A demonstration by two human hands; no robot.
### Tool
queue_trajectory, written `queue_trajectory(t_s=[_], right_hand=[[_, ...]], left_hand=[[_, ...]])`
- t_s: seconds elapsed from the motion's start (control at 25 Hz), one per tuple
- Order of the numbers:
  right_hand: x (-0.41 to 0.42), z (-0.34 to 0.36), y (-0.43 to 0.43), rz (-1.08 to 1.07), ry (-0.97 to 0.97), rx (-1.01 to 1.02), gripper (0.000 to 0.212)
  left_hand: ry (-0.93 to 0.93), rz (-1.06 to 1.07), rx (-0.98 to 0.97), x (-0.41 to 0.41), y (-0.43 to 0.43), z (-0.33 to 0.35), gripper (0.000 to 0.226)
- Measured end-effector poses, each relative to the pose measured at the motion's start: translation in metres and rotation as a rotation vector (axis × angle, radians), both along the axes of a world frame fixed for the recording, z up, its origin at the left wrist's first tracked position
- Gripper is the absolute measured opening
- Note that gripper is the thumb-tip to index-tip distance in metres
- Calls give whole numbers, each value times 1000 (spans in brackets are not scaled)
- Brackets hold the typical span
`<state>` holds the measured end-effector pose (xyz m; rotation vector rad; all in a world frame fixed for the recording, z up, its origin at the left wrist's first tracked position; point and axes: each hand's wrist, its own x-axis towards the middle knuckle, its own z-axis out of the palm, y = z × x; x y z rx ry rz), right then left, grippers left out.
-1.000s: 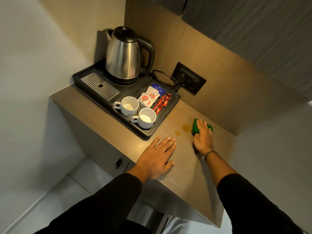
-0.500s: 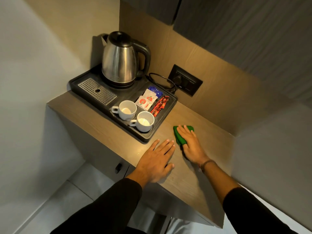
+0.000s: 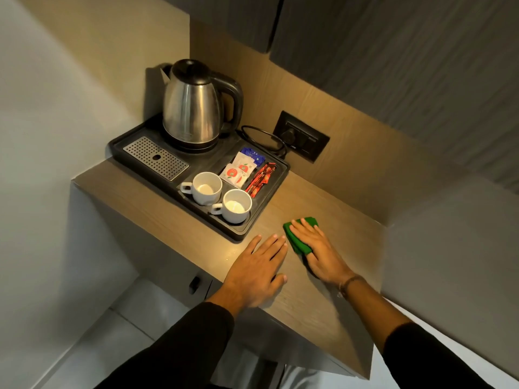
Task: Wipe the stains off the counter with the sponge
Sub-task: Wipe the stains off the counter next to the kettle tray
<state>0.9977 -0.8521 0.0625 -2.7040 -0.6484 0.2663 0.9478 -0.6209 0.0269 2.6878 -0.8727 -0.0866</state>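
A green sponge (image 3: 295,238) lies flat on the wooden counter (image 3: 323,304), just right of the black tray's near corner. My right hand (image 3: 320,252) presses down on it with fingers spread over its top; only the sponge's left and far edges show. My left hand (image 3: 257,272) rests flat on the counter beside it, fingers apart, holding nothing. No stain is visible on the bare wood around the sponge.
A black tray (image 3: 238,233) holds a steel kettle (image 3: 193,105), two white cups (image 3: 207,188), sachets (image 3: 238,171) and a metal drip grate (image 3: 156,157). A wall socket (image 3: 302,136) with a cord sits behind. Walls close in left and right.
My right hand slid the sponge from the far right toward the tray, over the two brown spots seen a second ago. Those spots no longer show. The left hand stayed put.
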Motion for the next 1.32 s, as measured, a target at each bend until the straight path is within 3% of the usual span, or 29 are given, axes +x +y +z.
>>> queue_trajectory(t_s=[0.12,0.28,0.4,0.52,0.64,0.76,0.84,0.96,1.12,1.24,1.32], right_hand=[[-19,2,-47,15,-16,11,86],[21,15,-9,-231,0,14,86],[-5,12,16,-119,16,46,85],[-65,1,-31,-80,-24,30,81],[-57,11,-72,-302,-54,62,74],[-3,24,-46,-653,-19,56,72],[-3,24,-7,-591,-10,100,77],[-74,-2,3,-316,-54,53,83],[-100,5,-49,-487,-102,65,82],[-66,23,-17,-762,-46,71,79],[-80,18,21,-649,-46,101,81]], left_hand=[[-5,5,-9,0,-1,-1,72],[-11,2,-4,0,1,0,72],[-11,-3,-1,-1,0,0,73],[-16,4,-6,1,0,-4,75],[-10,-7,-14,2,-1,-4,74],[-5,-11,-10,1,0,-3,74],[-8,-13,-16,1,1,-1,75],[-12,-15,-19,0,0,-2,75],[-2,-10,-12,1,-1,-1,75],[1,-18,-4,0,0,1,76],[-1,-22,-9,0,0,2,75]])
